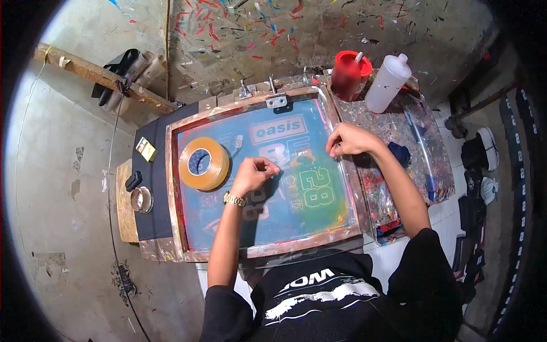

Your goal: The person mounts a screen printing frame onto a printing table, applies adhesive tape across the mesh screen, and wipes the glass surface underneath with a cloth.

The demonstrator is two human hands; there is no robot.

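So the left hand [252, 175] is hovering over, or maybe resting on, the blue mesh [268, 233] of a framed screen, right around the middle, with thumb and fingers curling toward each other in a pinchy shape. The right hand [353, 141] is doing much the same up by the screen's right edge, fingertips pointing in and down. I honestly can't tell if either one is fully closed or gripping something thin, the fingertips are just too small to make out. A fat roll of amber tape [219, 166] is lying on the mesh to the left of the left hand, apart from it. The screen's worn wooden frame [174, 199] is running all the way round, with a metal clamp [277, 101] sitting on its far rail. The mesh is showing an "oasis" design [278, 129] near the far side and a greenish "28" [317, 189] below the right hand. A gold watch [235, 199] is circling the left wrist. Over on the right, a paint-splattered desk [384, 137] is carrying a red container [346, 80] and a whitish bottle [388, 84], while a small yellow box [146, 149] is lying on the dark surface left of the frame.
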